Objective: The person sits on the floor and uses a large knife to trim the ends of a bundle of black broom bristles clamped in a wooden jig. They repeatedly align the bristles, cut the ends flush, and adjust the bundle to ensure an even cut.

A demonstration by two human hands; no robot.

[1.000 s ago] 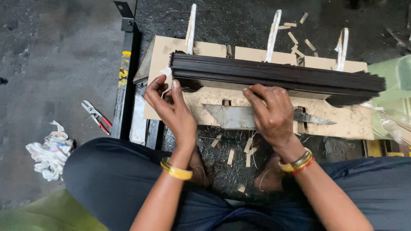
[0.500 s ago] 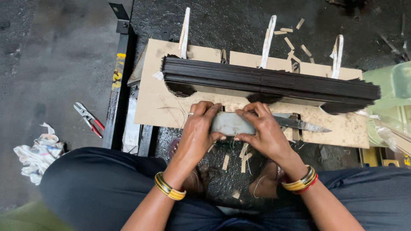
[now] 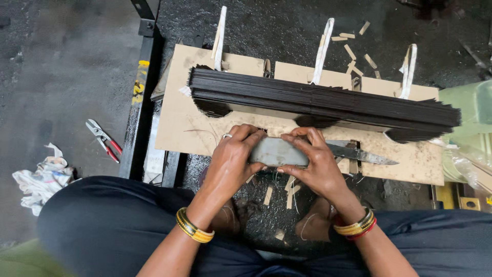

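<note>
My left hand (image 3: 236, 154) and my right hand (image 3: 310, 159) both grip a flat grey metal blade (image 3: 279, 152) at the near edge of a cardboard board (image 3: 184, 128). The blade's thin pointed end (image 3: 369, 155) sticks out to the right over the board. Just beyond my hands a long stack of thin black strips (image 3: 323, 100) lies across the board, held by white ties (image 3: 323, 51). Bangles sit on both wrists.
Red-handled snips (image 3: 105, 139) lie on the floor at the left, near a crumpled white rag (image 3: 43, 177). A black metal bar (image 3: 143, 87) runs along the board's left side. Cardboard offcuts (image 3: 353, 48) lie scattered behind the stack and between my knees. Green plastic (image 3: 471, 107) is at right.
My hands left the black strip stack and came down onto the grey blade; both now clasp it at the board's near edge.
</note>
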